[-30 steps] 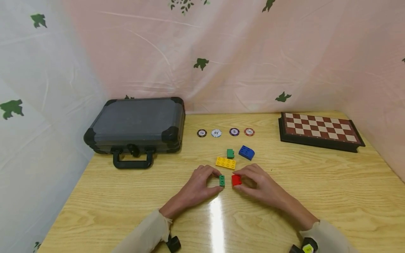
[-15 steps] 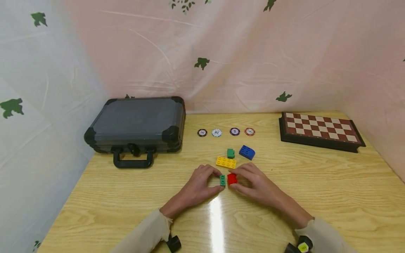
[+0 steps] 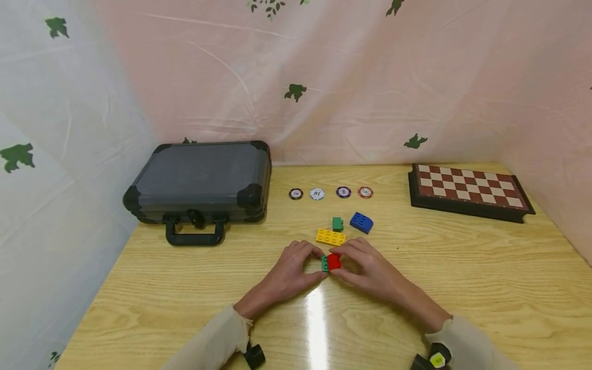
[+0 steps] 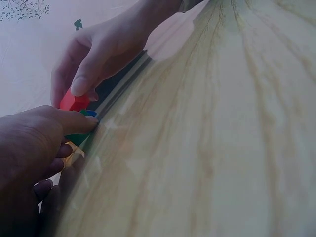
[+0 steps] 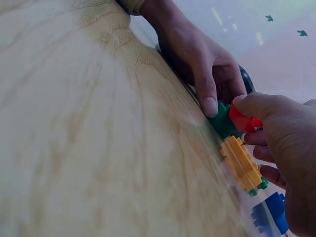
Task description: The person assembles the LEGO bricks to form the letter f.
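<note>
My left hand (image 3: 295, 270) pinches a small green toy brick (image 3: 325, 263), its two studs facing up, between thumb and fingers at the middle of the table. In my right hand (image 3: 367, 264) a red toy brick (image 3: 334, 261) is pinched the same way. The red brick sits right at the green one's right side and overlaps part of its top in the head view. Seen from the right wrist, the red brick (image 5: 242, 118) is tilted and a little higher than the green brick (image 5: 222, 121). Just beyond the hands lies a yellow brick (image 3: 330, 237).
Behind the yellow brick lie another small green brick (image 3: 337, 224) and a blue brick (image 3: 361, 222). Several poker chips (image 3: 316, 193) form a row farther back. A grey case (image 3: 203, 174) stands at back left, a folded chessboard (image 3: 469, 190) at back right.
My right hand has moved left with the red brick, closing the gap to the green brick. The left hand has stayed in place, still holding the green brick.
</note>
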A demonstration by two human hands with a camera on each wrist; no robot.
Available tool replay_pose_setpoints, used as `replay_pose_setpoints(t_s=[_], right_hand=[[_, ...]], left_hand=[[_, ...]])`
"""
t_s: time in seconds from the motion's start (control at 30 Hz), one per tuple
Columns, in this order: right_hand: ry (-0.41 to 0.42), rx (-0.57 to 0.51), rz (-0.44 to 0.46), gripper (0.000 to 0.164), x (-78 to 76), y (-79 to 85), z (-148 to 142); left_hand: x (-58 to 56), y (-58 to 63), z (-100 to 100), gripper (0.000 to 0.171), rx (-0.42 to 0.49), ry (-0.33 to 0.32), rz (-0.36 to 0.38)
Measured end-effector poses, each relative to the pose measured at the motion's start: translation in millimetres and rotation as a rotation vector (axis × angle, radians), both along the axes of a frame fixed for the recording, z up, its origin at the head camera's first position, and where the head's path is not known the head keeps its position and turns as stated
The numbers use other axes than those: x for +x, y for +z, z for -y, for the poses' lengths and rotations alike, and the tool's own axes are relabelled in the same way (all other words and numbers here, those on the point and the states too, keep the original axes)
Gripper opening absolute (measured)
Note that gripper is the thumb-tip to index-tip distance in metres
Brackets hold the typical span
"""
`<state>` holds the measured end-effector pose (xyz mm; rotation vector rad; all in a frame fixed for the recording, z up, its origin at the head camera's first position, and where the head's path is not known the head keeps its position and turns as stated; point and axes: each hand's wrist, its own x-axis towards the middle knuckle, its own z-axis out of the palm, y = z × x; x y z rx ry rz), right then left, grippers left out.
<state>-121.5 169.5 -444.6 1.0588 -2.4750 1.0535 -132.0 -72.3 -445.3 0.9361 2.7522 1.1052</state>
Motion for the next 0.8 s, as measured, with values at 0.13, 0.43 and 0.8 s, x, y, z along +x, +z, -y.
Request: replay_pose_setpoints(t_s=[0.13,0.43,0.8], right_hand=[[0.004,-0.003,-0.002,0.04,-0.6,-0.3,2.0],[0.0,-0.002,-0.028,0.04,-1.7,-0.5,6.4],[-0.012,0.005,-0.048,0.04,-3.1,0.0,10.1]], left_hand=[[0.0,-0.4,0.3,0.034,-0.001,-0.003,0.001],[-0.5,-2.2,1.2,0.033,0.015,-0.018,-0.01],[-0.9,-3.2,1.2,0.033,0.024,-0.018,-0.029]])
